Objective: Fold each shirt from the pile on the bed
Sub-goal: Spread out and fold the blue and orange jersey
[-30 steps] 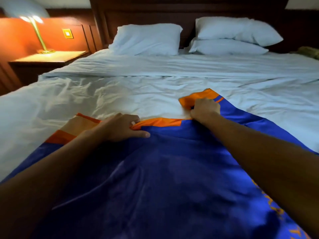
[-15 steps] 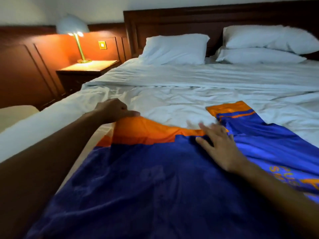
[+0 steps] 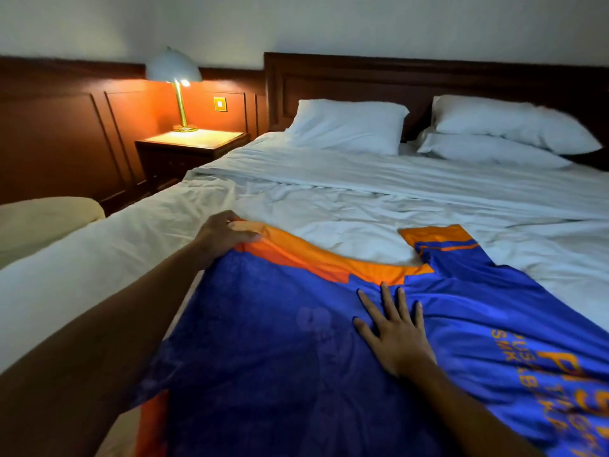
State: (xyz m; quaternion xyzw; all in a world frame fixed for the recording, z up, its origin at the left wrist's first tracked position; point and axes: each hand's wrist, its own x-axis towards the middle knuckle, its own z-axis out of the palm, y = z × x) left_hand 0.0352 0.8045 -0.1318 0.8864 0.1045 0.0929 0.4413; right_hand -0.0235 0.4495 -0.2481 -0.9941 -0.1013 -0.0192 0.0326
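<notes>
A blue shirt (image 3: 270,344) with orange trim and orange lettering lies spread on the white bed (image 3: 379,206). My left hand (image 3: 224,234) grips the shirt's far left orange corner, fingers curled over the cloth. My right hand (image 3: 393,331) rests flat on the blue fabric near the middle, fingers spread, holding nothing. An orange-edged sleeve (image 3: 438,237) sticks out to the far right of the shirt. No pile of other shirts is in view.
Three white pillows (image 3: 349,125) lean against the dark headboard (image 3: 362,80). A lit lamp (image 3: 174,80) stands on a wooden nightstand (image 3: 191,146) left of the bed. A pale cushion (image 3: 43,219) sits at the left edge.
My left hand has pulled the orange corner out to the left and gripped it. My right hand let go of the right sleeve and slid back to lie flat on the blue cloth.
</notes>
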